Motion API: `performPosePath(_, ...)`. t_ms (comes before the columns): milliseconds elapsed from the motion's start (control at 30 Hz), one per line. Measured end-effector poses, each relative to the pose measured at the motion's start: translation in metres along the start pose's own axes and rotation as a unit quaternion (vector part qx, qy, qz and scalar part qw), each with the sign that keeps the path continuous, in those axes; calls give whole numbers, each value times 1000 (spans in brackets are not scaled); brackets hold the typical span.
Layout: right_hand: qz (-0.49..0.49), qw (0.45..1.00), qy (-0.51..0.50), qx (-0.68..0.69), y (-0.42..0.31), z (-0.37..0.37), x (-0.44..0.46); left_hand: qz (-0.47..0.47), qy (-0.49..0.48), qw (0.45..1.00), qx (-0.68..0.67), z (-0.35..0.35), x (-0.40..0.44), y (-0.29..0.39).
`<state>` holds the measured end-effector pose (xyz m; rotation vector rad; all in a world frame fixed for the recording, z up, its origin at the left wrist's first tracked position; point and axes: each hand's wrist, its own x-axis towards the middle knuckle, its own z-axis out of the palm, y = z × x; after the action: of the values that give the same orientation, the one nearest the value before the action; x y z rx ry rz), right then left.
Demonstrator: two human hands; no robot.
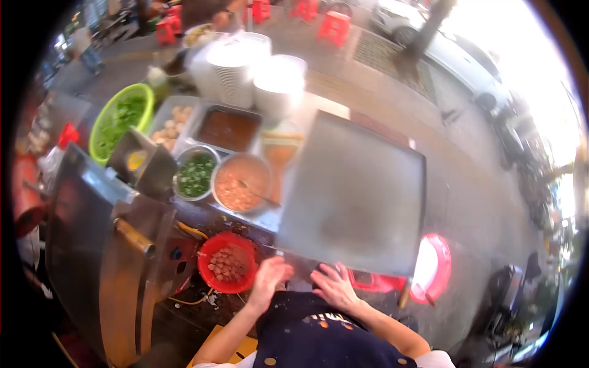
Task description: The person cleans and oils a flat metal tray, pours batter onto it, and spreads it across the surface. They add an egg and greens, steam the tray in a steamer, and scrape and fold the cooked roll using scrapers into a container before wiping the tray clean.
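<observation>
My left hand [271,279] is just below the near left corner of a wide grey metal griddle [359,190], fingers stretched out and holding nothing. My right hand [335,284] is in front of the griddle's near edge, fingers spread, close to a small dark object that I cannot make out. Left of my left hand, a red basket [253,257] holds many small brown round pieces. Beside the griddle stand a metal bowl of pinkish chopped filling [236,187] with a spoon in it and a bowl of chopped green onion [196,176].
Further back are a tray of brown sauce [228,130], a container of eggs [174,126], a green basket of leafy greens [123,119] and stacked white containers [233,64]. A metal cabinet with a wooden handle [135,238] stands left. A red basin [443,270] is right.
</observation>
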<state>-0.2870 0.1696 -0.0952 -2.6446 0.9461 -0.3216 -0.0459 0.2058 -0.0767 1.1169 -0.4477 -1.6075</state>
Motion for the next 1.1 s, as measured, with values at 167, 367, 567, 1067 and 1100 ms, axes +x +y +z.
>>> performPosePath(167, 292, 946, 137, -35, 25, -15, -123, 174, 157, 780, 581, -50, 17, -74)
performPosePath(367, 602, 779, 176, -10, 69, -1, -258, 107, 170, 759, 619, -28, 37, -84)
performPosePath(567, 651, 693, 172, 257, 77, -8, -279, 151, 220, 659, 703, -37, 50, -106)
performPosePath(1067, 681, 600, 147, 392, 191, -87, -450, 15, 398, 445, 802, 31, 44, -139)
performPosePath(1100, 661, 546, 186, 480, 200, -84, -444, 0, 406, 447, 797, 33, 45, -137)
